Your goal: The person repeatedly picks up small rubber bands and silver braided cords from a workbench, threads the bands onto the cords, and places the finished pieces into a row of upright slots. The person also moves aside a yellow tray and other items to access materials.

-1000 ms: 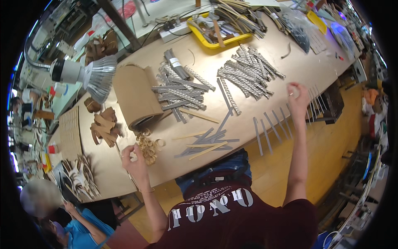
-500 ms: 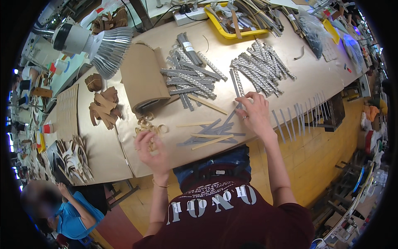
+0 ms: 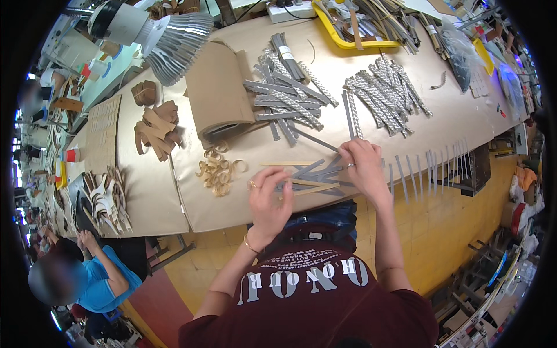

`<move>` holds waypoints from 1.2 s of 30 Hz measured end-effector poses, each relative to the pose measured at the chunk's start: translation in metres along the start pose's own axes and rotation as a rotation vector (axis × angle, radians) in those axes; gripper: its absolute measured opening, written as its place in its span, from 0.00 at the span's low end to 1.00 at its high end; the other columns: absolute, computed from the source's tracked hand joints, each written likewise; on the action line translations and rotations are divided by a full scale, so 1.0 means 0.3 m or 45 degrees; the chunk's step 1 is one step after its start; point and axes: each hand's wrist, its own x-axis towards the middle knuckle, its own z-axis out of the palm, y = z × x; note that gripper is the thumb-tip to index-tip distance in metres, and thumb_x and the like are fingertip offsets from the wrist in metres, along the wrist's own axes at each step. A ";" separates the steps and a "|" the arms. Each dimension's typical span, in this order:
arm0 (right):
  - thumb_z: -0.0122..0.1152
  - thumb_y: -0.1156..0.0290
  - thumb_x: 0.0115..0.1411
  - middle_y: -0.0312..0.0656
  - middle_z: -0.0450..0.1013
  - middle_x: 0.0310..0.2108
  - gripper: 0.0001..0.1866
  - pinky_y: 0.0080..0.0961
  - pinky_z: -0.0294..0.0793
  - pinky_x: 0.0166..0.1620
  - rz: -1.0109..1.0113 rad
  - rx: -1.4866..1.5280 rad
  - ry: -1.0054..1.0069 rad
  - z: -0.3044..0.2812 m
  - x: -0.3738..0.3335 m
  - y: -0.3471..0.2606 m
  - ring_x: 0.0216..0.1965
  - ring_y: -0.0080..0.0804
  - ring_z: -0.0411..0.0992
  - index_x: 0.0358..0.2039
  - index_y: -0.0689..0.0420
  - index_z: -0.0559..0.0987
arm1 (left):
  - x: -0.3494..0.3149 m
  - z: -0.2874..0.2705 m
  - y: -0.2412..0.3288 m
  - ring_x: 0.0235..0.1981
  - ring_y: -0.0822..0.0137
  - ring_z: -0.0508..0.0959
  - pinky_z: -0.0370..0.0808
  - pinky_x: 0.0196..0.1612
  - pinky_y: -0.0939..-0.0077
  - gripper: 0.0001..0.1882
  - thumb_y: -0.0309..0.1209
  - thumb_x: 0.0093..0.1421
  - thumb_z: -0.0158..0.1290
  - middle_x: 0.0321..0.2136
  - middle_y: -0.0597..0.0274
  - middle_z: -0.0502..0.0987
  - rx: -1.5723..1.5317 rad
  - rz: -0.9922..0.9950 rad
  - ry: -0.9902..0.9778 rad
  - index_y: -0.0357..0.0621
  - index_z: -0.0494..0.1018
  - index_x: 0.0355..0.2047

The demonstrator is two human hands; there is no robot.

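My right hand pinches one end of a grey flat strip between thumb and fingers. The strip slants up and left toward the braided pile. My left hand is at the left side of a loose heap of grey strips and narrow tan strips. Its thumb and fingers are apart, and I see nothing between them. Beyond the right hand, one grey strip lies beside a braided silver strip. Tan curled peelings lie left of my left hand.
Piles of silver braided pieces and mixed grey strips lie farther back. A brown roll, a lamp and a yellow tray stand around them. Grey strips hang over the front edge. A person in blue sits left.
My left hand has moved right, from the curled peelings to the strip heap, and its fingers look free of peelings. The strip in my right hand now slants up-left. The view has shifted.
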 end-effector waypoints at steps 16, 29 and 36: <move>0.67 0.67 0.55 0.40 0.72 0.46 0.19 0.39 0.60 0.55 -0.391 0.030 0.114 0.070 0.019 -0.184 0.49 0.38 0.68 0.49 0.51 0.78 | 0.086 -0.054 -0.117 0.48 0.62 0.75 0.60 0.57 0.63 0.07 0.28 0.58 0.59 0.44 0.63 0.78 0.622 0.185 -0.184 0.45 0.77 0.37; 0.57 0.65 0.67 0.42 0.75 0.28 0.12 0.25 0.70 0.41 -0.077 1.114 -0.683 -0.057 0.014 -0.234 0.32 0.28 0.72 0.40 0.62 0.79 | 0.136 -0.117 0.084 0.43 0.71 0.79 0.74 0.50 0.76 0.13 0.24 0.59 0.61 0.41 0.58 0.82 -0.858 -0.395 -0.154 0.35 0.79 0.46; 0.64 0.72 0.61 0.41 0.75 0.30 0.09 0.26 0.70 0.44 -0.179 0.349 0.385 -0.077 -0.013 -0.340 0.35 0.31 0.73 0.41 0.61 0.79 | 0.172 -0.093 0.144 0.39 0.66 0.82 0.73 0.45 0.73 0.16 0.19 0.56 0.60 0.40 0.56 0.83 -0.197 0.066 0.016 0.39 0.80 0.46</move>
